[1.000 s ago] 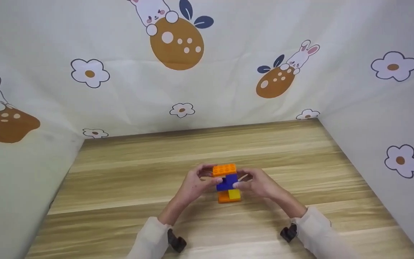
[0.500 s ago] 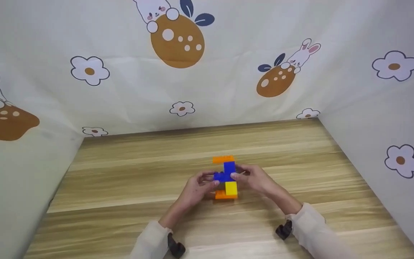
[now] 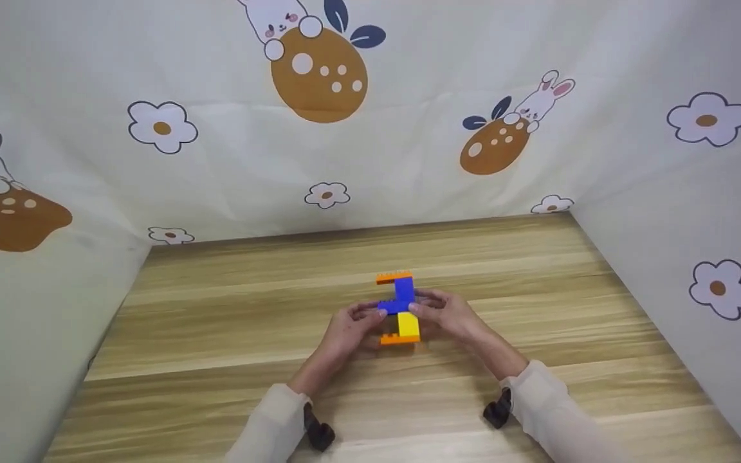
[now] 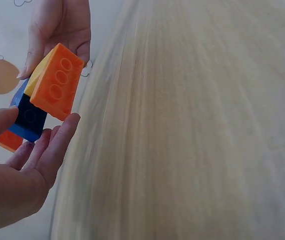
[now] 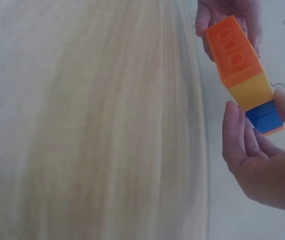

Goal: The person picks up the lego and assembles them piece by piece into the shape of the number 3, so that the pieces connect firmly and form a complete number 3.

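Observation:
Both hands hold a small stack of toy building bricks in the air over the table. In the head view it has an orange brick [image 3: 394, 277] at the far end, then an upright blue brick [image 3: 404, 289], a wider blue brick [image 3: 391, 307], a yellow brick [image 3: 408, 324] and another orange brick [image 3: 400, 339] nearest the person. My left hand [image 3: 349, 326] pinches the wider blue brick's left end between thumb and fingers. On the other side, my right hand [image 3: 451, 315] grips the stack where blue meets yellow. The near orange brick's hollow underside [image 4: 58, 85] shows in the left wrist view.
A wood-grain table [image 3: 229, 302] lies beneath the hands. Pale cloth walls [image 3: 229, 173] printed with rabbits and flowers enclose it at the back and sides. Dark wrist mounts [image 3: 319, 434] sit at the cuffs of white sleeves [image 3: 274, 411].
The stack has tipped so its far orange brick, earlier showing its studded top, is seen nearly edge-on. It has shifted slightly away and left, and the right forearm has moved inward.

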Motion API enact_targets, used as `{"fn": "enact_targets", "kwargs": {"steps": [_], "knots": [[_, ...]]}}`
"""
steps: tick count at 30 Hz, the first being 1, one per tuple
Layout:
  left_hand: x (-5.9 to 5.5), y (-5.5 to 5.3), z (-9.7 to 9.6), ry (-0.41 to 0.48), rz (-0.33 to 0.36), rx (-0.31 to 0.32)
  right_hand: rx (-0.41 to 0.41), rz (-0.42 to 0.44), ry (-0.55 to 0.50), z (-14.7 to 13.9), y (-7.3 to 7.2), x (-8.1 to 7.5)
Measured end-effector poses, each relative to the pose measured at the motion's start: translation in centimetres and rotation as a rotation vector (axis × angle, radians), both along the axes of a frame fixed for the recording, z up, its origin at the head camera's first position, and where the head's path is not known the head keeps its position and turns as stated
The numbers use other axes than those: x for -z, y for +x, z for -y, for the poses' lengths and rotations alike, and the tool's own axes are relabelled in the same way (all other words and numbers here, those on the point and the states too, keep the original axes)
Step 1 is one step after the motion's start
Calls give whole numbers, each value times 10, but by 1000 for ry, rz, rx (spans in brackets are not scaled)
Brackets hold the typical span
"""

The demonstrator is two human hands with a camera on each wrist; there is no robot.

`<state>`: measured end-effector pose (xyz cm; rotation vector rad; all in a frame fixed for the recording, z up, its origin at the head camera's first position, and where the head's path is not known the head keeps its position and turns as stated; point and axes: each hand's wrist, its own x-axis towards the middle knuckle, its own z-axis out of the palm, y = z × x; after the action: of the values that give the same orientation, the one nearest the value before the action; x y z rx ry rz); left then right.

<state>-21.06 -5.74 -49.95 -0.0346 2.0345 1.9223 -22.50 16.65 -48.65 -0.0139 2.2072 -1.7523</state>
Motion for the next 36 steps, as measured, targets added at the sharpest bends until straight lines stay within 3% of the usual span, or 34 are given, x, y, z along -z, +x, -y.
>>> {"fn": "enact_targets", "kwargs": {"steps": [6, 16, 26, 36], "knots": [[3, -11, -4, 8, 65, -32, 21, 81, -86, 1, -6, 6], [7, -22, -5, -75, 48, -84, 43, 137, -117, 5, -16, 11], [0, -26, -2, -154, 72, -46, 101, 192, -92, 14, -21, 5], [0, -27, -8, -58, 146, -122, 146, 194, -84, 19, -22, 3]]}}
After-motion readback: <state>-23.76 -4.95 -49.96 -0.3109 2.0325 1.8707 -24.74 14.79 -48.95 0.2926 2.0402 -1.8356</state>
